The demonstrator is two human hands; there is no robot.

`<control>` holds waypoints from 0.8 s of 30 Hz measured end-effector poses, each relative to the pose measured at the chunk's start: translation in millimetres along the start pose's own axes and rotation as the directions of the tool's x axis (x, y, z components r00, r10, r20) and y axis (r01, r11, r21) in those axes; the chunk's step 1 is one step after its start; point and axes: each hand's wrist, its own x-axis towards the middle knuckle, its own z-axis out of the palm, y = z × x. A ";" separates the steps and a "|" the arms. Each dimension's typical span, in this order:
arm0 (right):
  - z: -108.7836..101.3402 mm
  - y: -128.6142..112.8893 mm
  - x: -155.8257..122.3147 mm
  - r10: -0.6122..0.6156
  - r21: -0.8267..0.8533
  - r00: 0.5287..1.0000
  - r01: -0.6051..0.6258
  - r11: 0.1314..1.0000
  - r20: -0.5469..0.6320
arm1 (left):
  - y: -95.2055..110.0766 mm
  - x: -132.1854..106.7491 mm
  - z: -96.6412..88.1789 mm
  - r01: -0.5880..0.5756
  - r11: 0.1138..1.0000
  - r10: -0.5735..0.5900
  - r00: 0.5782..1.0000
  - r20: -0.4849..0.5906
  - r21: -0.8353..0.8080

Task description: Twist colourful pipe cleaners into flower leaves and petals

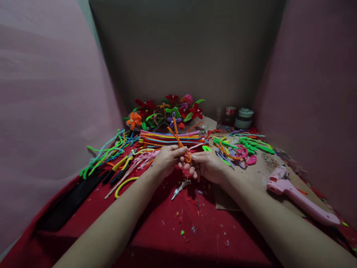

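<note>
An orange pipe cleaner, bent with a small loop at its lower end and two free ends crossing upward, is held over the middle of the table. My left hand pinches it between thumb and fingers just above the loop. Opposite, my right hand has its thumb and forefinger closed at the loop's right side. Below the hands lie a small bundle of white stamens and a thin dark stick. Behind them, a multicoloured bundle of straight pipe cleaners is partly hidden by the orange one.
Finished pipe-cleaner flowers stand at the back. Yellow-and-black pliers and green strands lie left. On cardboard at right are shaped pieces and a pink glue gun. A lidded jar stands behind. Scraps dot the red cloth.
</note>
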 end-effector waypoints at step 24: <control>4.0 7.6 0.5 0.126 0.087 0.982 -0.115 0.990 -0.143 | 7.3 -11.9 2.4 -0.138 0.975 0.128 0.989 0.067 0.172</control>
